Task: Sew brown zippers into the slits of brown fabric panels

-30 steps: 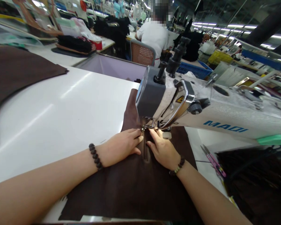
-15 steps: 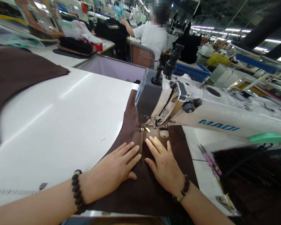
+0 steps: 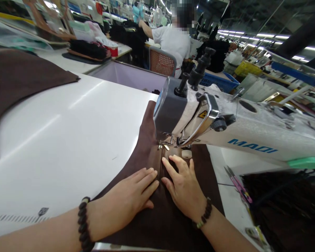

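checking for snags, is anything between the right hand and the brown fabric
Nothing visible: the right hand appears to rest directly on the brown fabric. The pink-handled snips lie beyond the fabric's right edge.

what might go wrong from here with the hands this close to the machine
Fingers could get hurt: the right hand rests near the head of the sewing machine, so drifting forward might be risky.
The metal pull lies beneath that head and might get in the way of stitching.
The brown fabric could pucker if the left hand and right hand press unevenly.
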Motion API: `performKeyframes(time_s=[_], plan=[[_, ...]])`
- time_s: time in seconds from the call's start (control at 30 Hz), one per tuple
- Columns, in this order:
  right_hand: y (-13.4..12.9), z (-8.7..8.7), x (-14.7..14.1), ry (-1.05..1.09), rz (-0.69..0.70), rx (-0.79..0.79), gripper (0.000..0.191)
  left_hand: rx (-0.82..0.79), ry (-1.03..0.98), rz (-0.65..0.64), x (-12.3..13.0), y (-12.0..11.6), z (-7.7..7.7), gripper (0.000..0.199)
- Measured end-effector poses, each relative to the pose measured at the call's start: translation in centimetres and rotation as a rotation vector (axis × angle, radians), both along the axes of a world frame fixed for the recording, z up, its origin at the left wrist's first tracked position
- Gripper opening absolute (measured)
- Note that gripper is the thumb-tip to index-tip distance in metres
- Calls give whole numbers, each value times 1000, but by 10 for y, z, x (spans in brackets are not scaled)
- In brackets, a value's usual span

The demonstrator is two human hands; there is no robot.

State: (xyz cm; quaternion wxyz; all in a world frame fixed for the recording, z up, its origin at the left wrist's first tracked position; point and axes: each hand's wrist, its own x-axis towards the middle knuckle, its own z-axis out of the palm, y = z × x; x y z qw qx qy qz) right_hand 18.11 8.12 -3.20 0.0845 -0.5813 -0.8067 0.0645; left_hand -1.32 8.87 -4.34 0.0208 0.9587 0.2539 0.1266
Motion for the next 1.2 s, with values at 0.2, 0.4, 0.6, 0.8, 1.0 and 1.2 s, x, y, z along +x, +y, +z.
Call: performKeyframes(time_s=[0.2, 0.4, 0.6, 0.8, 1.0, 1.2], plan=[[5, -1, 0, -19, -14, -9, 46, -9, -19, 10, 0, 4, 0, 38], [9, -2, 1, -27, -2, 4, 46, -12, 25, 20, 3, 10, 3, 42], [19, -2, 2, -30, 6, 7, 46, -11, 38, 21, 4, 20, 3, 46], [38, -6, 6, -68, 12, 27, 44, -4, 8, 31, 7, 34, 2, 41], [42, -1, 7, -70, 6, 4, 42, -20, -2, 9, 6, 38, 2, 37], [33, 4, 1, -41, -8, -43, 45, -22, 57, 2, 7, 35, 5, 43]])
